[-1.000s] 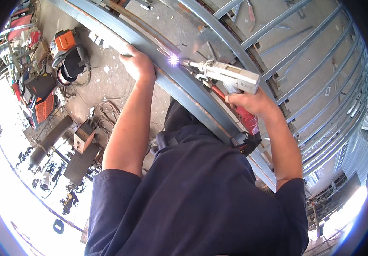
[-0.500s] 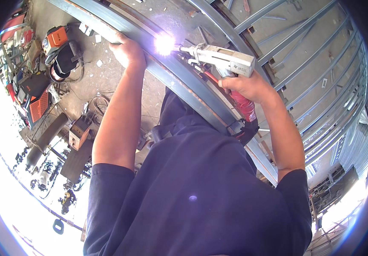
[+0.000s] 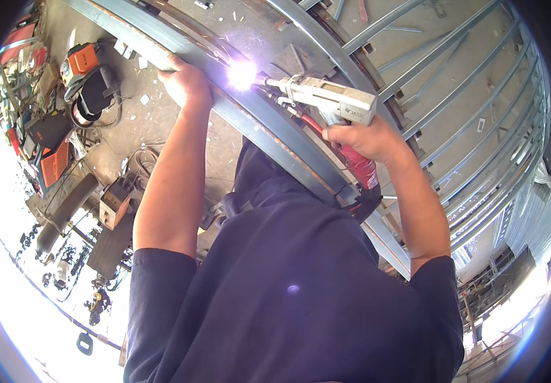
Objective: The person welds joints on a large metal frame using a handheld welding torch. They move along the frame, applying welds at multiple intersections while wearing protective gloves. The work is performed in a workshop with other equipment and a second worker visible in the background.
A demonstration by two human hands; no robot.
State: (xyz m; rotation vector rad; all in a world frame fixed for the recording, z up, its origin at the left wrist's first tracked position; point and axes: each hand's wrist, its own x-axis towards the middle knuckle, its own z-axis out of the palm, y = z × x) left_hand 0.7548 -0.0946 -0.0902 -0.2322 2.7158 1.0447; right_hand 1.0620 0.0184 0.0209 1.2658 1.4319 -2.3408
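My right hand (image 3: 371,138) is closed round the grip of a welding gun (image 3: 326,96), which has a boxy pale body and a red-wrapped lower end. At its nozzle a bright white-violet arc (image 3: 242,75) burns against a long grey steel beam (image 3: 269,124), and the glare hides the spot beneath. My left hand (image 3: 189,84) grips the near edge of that beam, to the left of the arc; some of its fingers are hidden. The beam runs slantwise from upper left to lower right, in front of my body, with rusty marks along its edge.
Curved steel framework with many bars (image 3: 441,70) spreads at the right. On the floor at the left are an orange-and-black machine (image 3: 81,64), a dark welding helmet (image 3: 97,92), a metal box (image 3: 116,204) and coiled cables (image 3: 144,159). Scraps lie about.
The arc still burns at the gun's nozzle, and thin sparks now streak up and left from it. The beam, gun and both hands sit slightly further left in the picture.
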